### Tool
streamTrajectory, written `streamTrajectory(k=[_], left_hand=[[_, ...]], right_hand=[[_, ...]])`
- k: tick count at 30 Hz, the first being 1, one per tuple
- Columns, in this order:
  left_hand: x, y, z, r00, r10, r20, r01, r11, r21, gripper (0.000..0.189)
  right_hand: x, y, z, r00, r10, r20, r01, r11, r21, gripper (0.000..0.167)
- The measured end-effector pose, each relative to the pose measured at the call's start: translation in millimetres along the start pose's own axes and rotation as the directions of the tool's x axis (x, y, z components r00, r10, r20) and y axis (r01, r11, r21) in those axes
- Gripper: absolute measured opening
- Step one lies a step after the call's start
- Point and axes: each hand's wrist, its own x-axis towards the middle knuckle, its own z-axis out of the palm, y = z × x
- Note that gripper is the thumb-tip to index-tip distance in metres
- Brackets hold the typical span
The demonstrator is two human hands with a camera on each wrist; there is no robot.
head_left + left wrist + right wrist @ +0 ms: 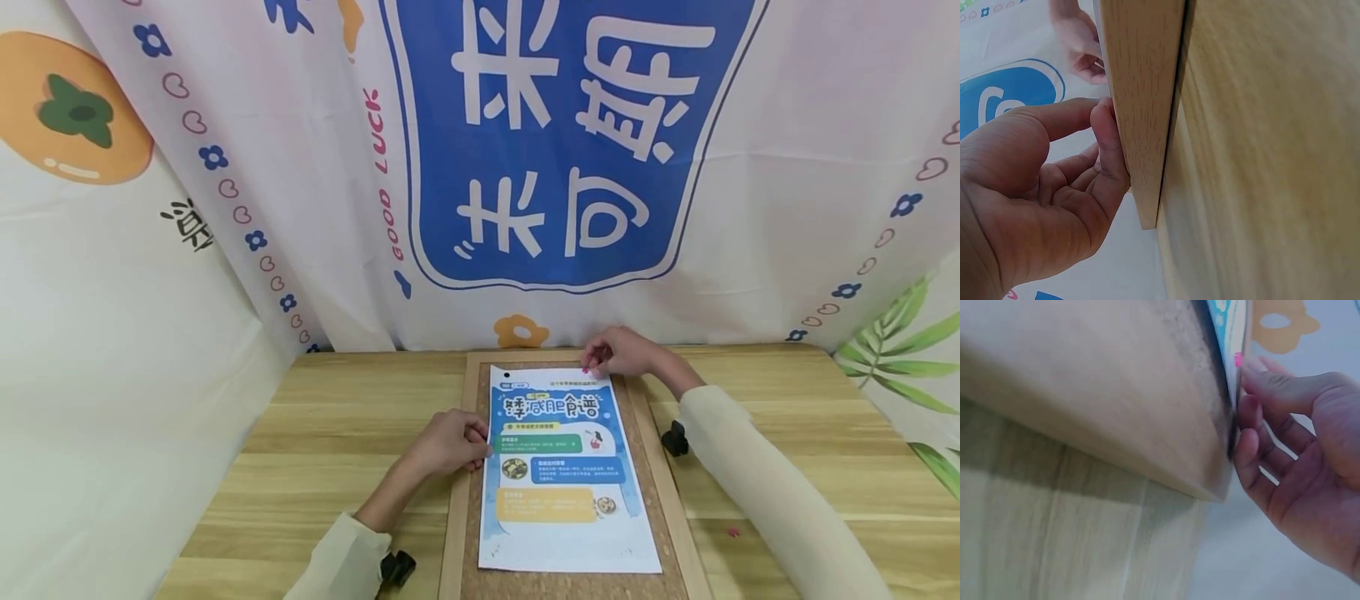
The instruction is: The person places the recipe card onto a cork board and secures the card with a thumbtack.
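Observation:
A printed poster sheet (558,542) in blue, green and yellow lies on a wood-framed cork board (498,586). At the poster's left edge is my left hand (452,442), thumb and forefinger tips together, pinching that edge. In the left wrist view these fingertips meet beside the wooden frame (1141,81). My right hand (618,352) pinches a small pink pushpin (1238,359) at the upper right corner. The right wrist view shows the poster's edge slightly off the cork there; the pin's point is hidden. A small black dot (507,375) marks the upper left corner.
Another small pink piece (733,532) lies on the wooden table (352,433), right of the board. Behind the table's far edge hangs a printed cloth (322,208). Black wrist devices (675,439) sit at both sleeves.

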Motion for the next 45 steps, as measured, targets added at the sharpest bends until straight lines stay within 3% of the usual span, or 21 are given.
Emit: streamTrajectory(k=[12, 25, 38, 45], left_hand=[[-0.7, 1.3, -0.4, 1.000, -0.012, 0.003, 0.012, 1.000, -0.004, 0.007], [-0.5, 2.6, 0.2, 1.000, -0.014, -0.002, 0.014, 1.000, 0.015, 0.009], [0.4, -0.5, 0.1, 1.000, -0.020, -0.007, 0.020, 1.000, 0.003, 0.009], [0.6, 0.1, -0.1, 0.999, -0.032, -0.001, 0.032, 0.999, 0.005, 0.010]], right_hand=[[-59.7, -13.6, -3.1, 0.998, -0.026, -0.053, 0.025, 0.999, -0.032, 0.018], [-128.1, -7.2, 1.7, 0.995, -0.021, -0.093, 0.017, 0.999, -0.041, 0.020], [-172.2, 0.9, 5.3, 0.997, -0.042, -0.070, 0.043, 0.999, 0.006, 0.026], [-193.9, 2.5, 9.7, 0.999, -0.011, -0.030, 0.013, 0.997, 0.071, 0.030]])
